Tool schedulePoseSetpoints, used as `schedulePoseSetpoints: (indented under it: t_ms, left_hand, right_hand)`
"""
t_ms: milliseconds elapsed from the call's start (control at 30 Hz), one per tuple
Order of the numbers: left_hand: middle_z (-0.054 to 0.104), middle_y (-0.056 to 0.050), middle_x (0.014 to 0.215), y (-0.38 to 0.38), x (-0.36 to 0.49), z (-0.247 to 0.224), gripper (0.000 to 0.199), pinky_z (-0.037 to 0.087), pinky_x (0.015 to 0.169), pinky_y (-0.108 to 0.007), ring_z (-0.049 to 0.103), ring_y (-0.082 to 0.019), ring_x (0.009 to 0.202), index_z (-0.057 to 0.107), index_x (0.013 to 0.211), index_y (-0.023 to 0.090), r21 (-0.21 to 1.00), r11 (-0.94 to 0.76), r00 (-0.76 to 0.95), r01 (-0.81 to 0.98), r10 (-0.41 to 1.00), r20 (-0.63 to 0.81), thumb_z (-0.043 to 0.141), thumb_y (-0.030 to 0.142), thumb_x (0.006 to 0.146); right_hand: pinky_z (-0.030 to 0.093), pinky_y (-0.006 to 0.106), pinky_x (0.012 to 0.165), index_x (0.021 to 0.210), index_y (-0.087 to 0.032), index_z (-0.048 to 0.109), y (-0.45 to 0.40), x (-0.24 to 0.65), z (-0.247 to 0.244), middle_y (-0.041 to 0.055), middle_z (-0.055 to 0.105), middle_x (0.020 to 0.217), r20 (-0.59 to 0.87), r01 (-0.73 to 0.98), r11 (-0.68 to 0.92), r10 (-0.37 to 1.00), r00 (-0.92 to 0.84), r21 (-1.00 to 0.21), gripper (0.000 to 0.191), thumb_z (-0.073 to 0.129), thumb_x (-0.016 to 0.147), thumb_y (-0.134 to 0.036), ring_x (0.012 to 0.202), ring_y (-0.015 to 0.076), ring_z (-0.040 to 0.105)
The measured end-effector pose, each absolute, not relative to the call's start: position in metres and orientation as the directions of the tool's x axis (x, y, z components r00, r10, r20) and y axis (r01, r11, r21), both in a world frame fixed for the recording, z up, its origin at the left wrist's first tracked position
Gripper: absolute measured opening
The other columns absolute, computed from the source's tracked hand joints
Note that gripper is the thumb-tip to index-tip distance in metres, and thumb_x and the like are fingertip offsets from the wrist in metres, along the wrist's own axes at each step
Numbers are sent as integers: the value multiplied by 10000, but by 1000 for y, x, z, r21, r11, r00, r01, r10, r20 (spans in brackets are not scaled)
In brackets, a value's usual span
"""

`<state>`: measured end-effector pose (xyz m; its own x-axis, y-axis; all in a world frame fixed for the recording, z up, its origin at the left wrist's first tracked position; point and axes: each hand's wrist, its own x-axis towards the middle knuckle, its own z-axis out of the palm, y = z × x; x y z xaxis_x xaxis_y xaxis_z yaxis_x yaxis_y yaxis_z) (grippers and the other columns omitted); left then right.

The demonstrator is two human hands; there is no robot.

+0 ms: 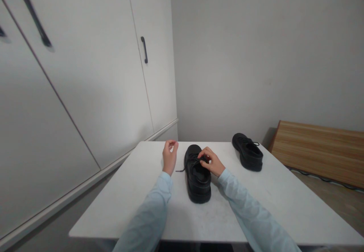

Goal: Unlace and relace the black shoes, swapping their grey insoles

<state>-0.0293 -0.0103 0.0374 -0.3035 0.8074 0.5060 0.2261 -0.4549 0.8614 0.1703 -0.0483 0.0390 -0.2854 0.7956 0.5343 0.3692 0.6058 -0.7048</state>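
Seemingly mid-lacing, the head view shows a black shoe (198, 176) standing upright near the middle of the white table (127, 195), heel toward the person and toe away. The right hand (211, 162) rests on the lace area, its fingers (203, 163) pinched closed on what looks like a strand of the black lace (182, 169). A loose end of that lace trails off the shoe's left side onto the table. The left hand (170, 157) hangs just beside the shoe, clear of it, with thumb and forefinger curled together; whether they grip a lace end is too small to tell. Both forearms wear pale blue sleeves. A second black shoe (248, 152) sits well apart near the table's far right edge.

My judgement: the laces are being worked over the tongue. A next move would call for the left hand to catch the trailing end.
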Motion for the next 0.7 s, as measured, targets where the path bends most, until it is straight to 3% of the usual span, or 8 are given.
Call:
schedulePoseSetpoints:
  t_ms: [167,300,467,700]
  left_hand:
    - [597,-27,831,-31,-14,45,165,402,888,-334,536,-189,904,568,748,198,676,-631,103,381,756,647,563,353,802]
    - [596,-39,844,-36,-8,45,164,389,861,-347,503,-215,930,623,739,206,568,-683,301,459,721,624,644,369,745]
    - [597,-33,847,-34,-6,41,150,378,829,-339,490,-217,925,634,755,205,534,-668,370,518,738,564,681,342,715]
    - [590,-13,782,-34,-3,41,65,380,766,-312,492,-185,821,565,723,191,567,-687,410,455,727,551,609,230,750]
  right_hand:
    - [363,259,607,789,-189,575,-49,169,38,3,471,809,554,380,624,781,-287,-683,120,555,683,-137,694,140,444]
    - [362,262,621,799,-191,568,-48,170,36,4,464,812,560,379,635,772,-300,-673,93,558,709,-172,709,147,443]
    - [371,273,646,803,-198,566,-47,170,34,14,463,822,549,356,628,778,-305,-692,66,517,760,-202,752,162,456]
    - [385,279,671,784,-202,560,-47,169,36,10,472,815,564,407,639,768,-303,-652,88,537,719,-148,762,165,471]
